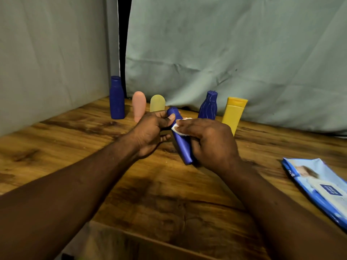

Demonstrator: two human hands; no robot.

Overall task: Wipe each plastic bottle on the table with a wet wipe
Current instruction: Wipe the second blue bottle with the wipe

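A slim blue bottle (181, 145) is held tilted above the wooden table (75, 143), cap end away from me. My left hand (150, 134) grips its cap end with thumb and fingers. My right hand (210, 141) wraps around the bottle's body and presses a white wet wipe (177, 127) against it. Behind stand a tall blue bottle (116, 98), a pink bottle (139, 105), a pale yellow bottle (157, 103), a ribbed blue bottle (208, 106) and a yellow bottle (233, 113).
A blue pack of wet wipes (319, 186) lies flat at the right edge of the table. Grey-green cloth (225, 53) hangs behind and to the left of the table. The table's near edge runs along the bottom of the view.
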